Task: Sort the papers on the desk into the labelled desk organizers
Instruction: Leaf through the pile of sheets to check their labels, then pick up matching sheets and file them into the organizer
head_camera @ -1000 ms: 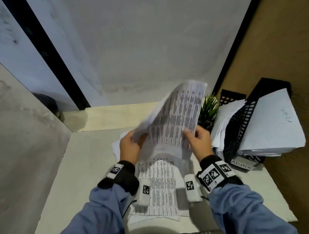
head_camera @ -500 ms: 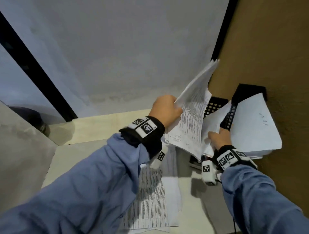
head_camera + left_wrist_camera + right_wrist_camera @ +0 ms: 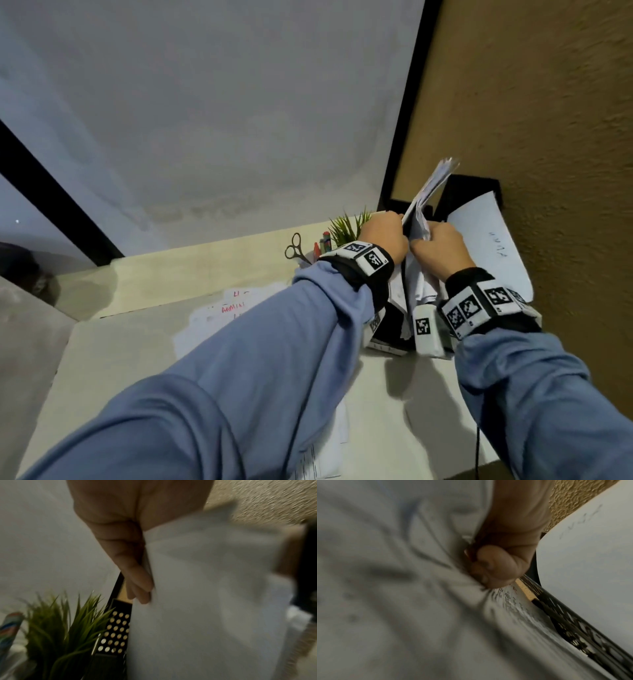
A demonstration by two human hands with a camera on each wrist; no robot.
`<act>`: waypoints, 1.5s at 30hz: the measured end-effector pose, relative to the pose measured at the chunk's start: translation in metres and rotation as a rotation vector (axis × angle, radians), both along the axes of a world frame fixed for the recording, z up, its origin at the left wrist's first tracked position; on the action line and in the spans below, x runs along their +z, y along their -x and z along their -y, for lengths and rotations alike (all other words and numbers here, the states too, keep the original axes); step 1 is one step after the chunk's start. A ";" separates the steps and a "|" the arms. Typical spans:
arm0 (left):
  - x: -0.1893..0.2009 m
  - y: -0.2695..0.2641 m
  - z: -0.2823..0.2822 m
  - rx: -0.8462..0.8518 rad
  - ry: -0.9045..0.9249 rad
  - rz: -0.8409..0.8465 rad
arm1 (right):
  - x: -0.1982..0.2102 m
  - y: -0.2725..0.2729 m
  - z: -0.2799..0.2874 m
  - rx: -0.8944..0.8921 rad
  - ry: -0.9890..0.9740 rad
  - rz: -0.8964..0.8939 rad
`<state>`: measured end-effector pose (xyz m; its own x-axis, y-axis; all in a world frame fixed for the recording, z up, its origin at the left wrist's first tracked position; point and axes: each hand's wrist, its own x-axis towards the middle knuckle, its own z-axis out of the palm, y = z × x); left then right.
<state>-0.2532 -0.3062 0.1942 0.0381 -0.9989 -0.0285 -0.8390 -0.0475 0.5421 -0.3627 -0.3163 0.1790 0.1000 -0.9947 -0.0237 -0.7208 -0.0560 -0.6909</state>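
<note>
Both hands hold a printed sheet [image 3: 426,192] upright and edge-on above the black mesh organizers [image 3: 469,186] at the desk's back right. My left hand [image 3: 385,233] pinches the sheet [image 3: 214,588] between thumb and fingers. My right hand [image 3: 436,245] grips the paper [image 3: 402,588] from the other side and crumples it at the fingers. The right organizer [image 3: 573,627] holds a white sheet with handwriting [image 3: 493,250]. More papers [image 3: 219,315] lie on the desk, partly hidden under my left arm.
A small green plant [image 3: 346,226], scissors [image 3: 294,248] and coloured pens [image 3: 323,241] stand left of the organizers. The brown textured wall [image 3: 548,137] lies close on the right. A white label [image 3: 387,347] sits at an organizer's front. The desk [image 3: 102,342] ends near the bottom.
Both hands carried the printed sheet from over the desk pile up and right to the organizers. The sheet turned edge-on and the hands came close together.
</note>
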 end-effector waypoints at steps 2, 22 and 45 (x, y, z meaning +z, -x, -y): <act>-0.014 0.002 0.005 0.040 -0.033 -0.069 | -0.006 -0.001 0.000 0.010 0.007 -0.025; -0.129 -0.137 -0.090 0.638 0.051 -0.538 | -0.051 -0.062 -0.071 0.151 0.204 0.330; -0.238 -0.187 -0.226 0.844 -0.200 -0.618 | -0.191 -0.110 -0.134 -0.102 -0.493 0.129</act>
